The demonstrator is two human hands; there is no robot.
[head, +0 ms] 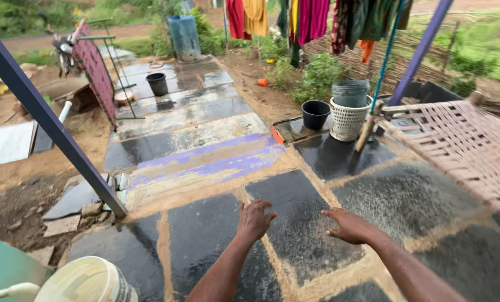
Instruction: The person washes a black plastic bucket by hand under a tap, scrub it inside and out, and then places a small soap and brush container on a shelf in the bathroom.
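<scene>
— Two hands are in the head view, both stretched over the wet dark stone slab. What do the fingers do?

— The left hand has its fingers loosely curled, grasping nothing. The right hand is flat and spread, also empty.

— Where is the slab from them?

— Directly under and in front of the fingers (its long axis runs away from the person, toward the black bucket). Whether the palms touch the stone, I cannot tell. Both hands are about equally near; the sandy joint passes just below the left one.

— And around?

— A white basket, a woven cot on the right, a white pail at lower left.
</scene>
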